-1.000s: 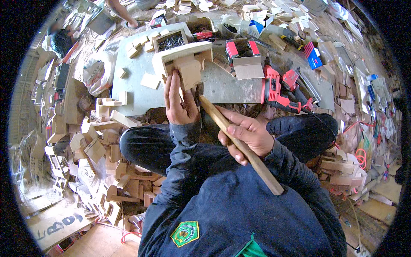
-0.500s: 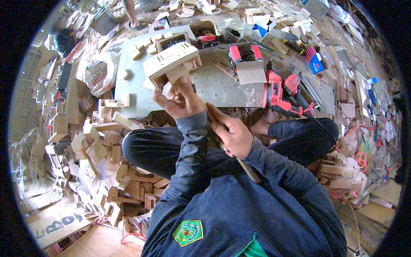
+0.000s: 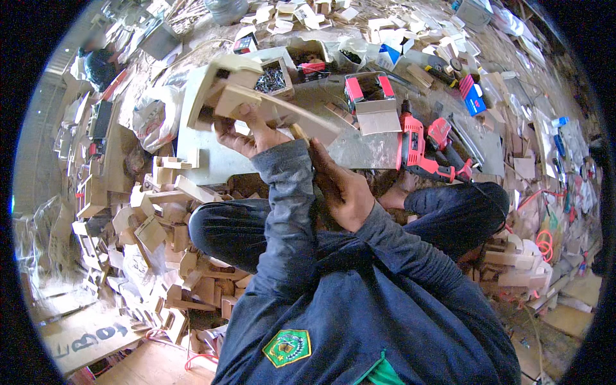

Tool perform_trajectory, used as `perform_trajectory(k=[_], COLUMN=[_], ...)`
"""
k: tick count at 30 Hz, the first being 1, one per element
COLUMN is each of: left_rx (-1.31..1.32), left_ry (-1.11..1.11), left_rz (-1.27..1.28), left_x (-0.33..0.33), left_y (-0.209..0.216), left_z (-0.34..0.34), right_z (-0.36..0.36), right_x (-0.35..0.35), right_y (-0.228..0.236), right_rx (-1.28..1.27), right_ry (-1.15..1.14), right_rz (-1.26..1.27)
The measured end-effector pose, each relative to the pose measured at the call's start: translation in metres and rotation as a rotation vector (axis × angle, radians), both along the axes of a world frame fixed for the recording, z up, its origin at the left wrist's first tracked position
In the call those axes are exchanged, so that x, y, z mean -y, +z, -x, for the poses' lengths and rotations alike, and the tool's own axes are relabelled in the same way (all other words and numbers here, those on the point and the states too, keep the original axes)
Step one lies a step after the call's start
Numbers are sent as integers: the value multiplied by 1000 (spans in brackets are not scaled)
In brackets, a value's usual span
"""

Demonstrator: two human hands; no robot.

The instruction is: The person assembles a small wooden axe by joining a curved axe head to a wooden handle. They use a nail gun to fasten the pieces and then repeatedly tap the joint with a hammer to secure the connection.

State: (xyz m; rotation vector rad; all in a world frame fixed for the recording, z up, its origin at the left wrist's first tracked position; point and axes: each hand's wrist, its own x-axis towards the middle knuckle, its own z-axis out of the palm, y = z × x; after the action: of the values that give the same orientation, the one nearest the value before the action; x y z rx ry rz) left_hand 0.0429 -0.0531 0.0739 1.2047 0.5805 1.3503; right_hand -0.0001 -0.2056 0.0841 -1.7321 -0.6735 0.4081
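Note:
My left hand (image 3: 262, 136) grips a pale wooden assembly (image 3: 285, 114), tilted over the near left part of the grey board. The assembly has flat panels joined at an angle, and its far end is blurred. My right hand (image 3: 346, 196) is closed lower down, in front of my crossed legs. It is wrapped around a thin wooden stick (image 3: 298, 132), whose tip shows beside my left wrist; the rest is hidden by the hand and sleeve.
On the grey board (image 3: 369, 151) lie a red power drill (image 3: 416, 144), an open box with red sides (image 3: 367, 90) and a wooden tray of screws (image 3: 273, 78). Piled wooden pieces (image 3: 151, 232) crowd my left knee. A person (image 3: 97, 67) sits at the far left.
The wooden assembly has turned in my left hand, tipping its panels toward the right. My right hand has shifted slightly, and the stick's lower end no longer shows. A person's bare leg has left the far background.

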Motion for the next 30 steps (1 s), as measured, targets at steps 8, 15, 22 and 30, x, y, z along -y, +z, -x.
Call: perform_trajectory(k=[8, 15, 22, 30], left_rx=[99, -33, -129, 99], left_ry=[7, 49, 100, -162], left_rz=[143, 126, 88, 251], left_x=[-14, -56, -87, -70], left_y=[-9, -26, -18, -7], left_z=[11, 36, 79, 92], right_z=[2, -17, -75, -126], right_x=[-1, 18, -2, -56], right_y=[-4, -3, -68, -118], right_rx=[4, 61, 370, 561], right_ry=[59, -18, -107, -219], right_rz=[-193, -82, 381, 983])
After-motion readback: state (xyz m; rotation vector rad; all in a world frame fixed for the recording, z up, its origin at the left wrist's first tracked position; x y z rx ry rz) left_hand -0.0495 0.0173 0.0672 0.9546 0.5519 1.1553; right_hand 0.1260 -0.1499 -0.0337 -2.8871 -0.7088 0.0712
